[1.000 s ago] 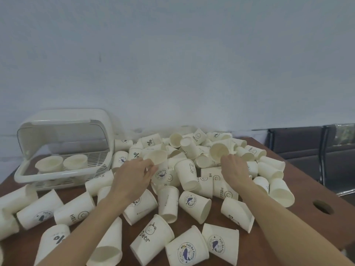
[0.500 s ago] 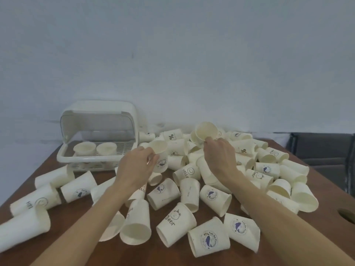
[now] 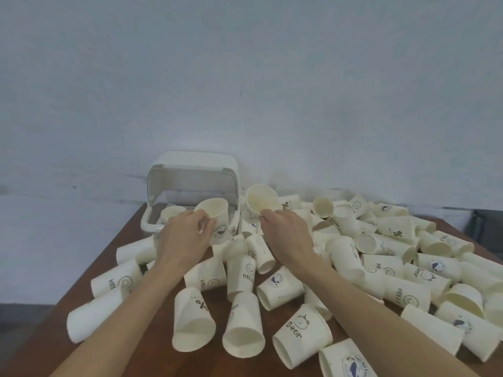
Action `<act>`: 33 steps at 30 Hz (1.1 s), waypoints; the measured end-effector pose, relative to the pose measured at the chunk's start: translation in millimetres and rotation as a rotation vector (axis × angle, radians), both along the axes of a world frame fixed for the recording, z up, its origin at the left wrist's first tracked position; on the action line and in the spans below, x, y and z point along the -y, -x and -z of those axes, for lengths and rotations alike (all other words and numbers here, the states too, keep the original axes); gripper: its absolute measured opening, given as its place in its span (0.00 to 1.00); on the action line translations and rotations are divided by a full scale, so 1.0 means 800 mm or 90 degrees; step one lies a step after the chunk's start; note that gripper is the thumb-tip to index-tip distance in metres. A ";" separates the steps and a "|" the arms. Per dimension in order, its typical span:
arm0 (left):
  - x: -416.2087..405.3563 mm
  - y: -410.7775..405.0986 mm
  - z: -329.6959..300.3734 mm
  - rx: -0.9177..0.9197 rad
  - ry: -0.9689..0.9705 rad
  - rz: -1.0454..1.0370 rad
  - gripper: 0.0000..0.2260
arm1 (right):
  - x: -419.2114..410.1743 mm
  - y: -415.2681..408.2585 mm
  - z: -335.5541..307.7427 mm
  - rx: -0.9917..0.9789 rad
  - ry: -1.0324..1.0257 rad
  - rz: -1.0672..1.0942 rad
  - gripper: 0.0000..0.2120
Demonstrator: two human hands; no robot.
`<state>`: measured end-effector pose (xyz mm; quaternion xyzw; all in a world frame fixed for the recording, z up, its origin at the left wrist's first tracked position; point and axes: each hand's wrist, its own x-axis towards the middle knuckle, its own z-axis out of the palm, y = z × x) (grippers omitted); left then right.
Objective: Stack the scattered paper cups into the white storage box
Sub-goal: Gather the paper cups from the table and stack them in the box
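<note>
1. Overhead, a brown wooden desk (image 3: 114, 257) runs back to a plain pale blue-grey wall (image 3: 245, 91); a dark chair back (image 3: 487, 227) shows at the far right edge.
2. White storage box (image 3: 190, 183) sits at the desk's far end against the wall, lid raised, front open toward the person. One cup (image 3: 170, 213) is visible upright inside; the rest of the interior is partly hidden behind the left hand.
3. Left hand (image 3: 185, 238): fingers curled round a printed paper cup (image 3: 216, 220), mouth tilted up, held just in front of the box opening.
4. Right hand (image 3: 288, 232): fingertips pinch the near rim of a second cup (image 3: 261, 200), its open mouth facing the camera, raised just right of the box.
5. Scattered cups (image 3: 381, 268) cover most of the desk, nearly all lying on their sides, heaped thickest to the right and behind the right hand. Prints include "HELLO" (image 3: 243, 270), "Bear" (image 3: 299, 330) and a percent sign (image 3: 196, 303).
6. Obstructions: tipped cups lie touching one another directly under both forearms and against the box's right side; a few more lie along the left edge (image 3: 92, 317).
</note>
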<state>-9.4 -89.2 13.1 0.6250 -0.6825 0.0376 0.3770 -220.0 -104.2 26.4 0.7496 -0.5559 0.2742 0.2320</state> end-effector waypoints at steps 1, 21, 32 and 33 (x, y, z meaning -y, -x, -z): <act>0.001 -0.008 -0.001 0.000 0.003 -0.009 0.12 | 0.004 -0.008 0.002 0.003 0.002 -0.013 0.13; 0.023 -0.118 0.023 -0.022 -0.016 -0.134 0.12 | 0.128 -0.152 0.031 0.006 -0.186 -0.045 0.09; 0.036 -0.131 0.034 -0.030 -0.007 -0.137 0.12 | 0.134 -0.161 0.054 -0.059 -0.199 -0.058 0.08; 0.037 -0.130 0.035 -0.031 -0.005 -0.135 0.12 | 0.133 -0.161 0.054 -0.064 -0.200 -0.056 0.08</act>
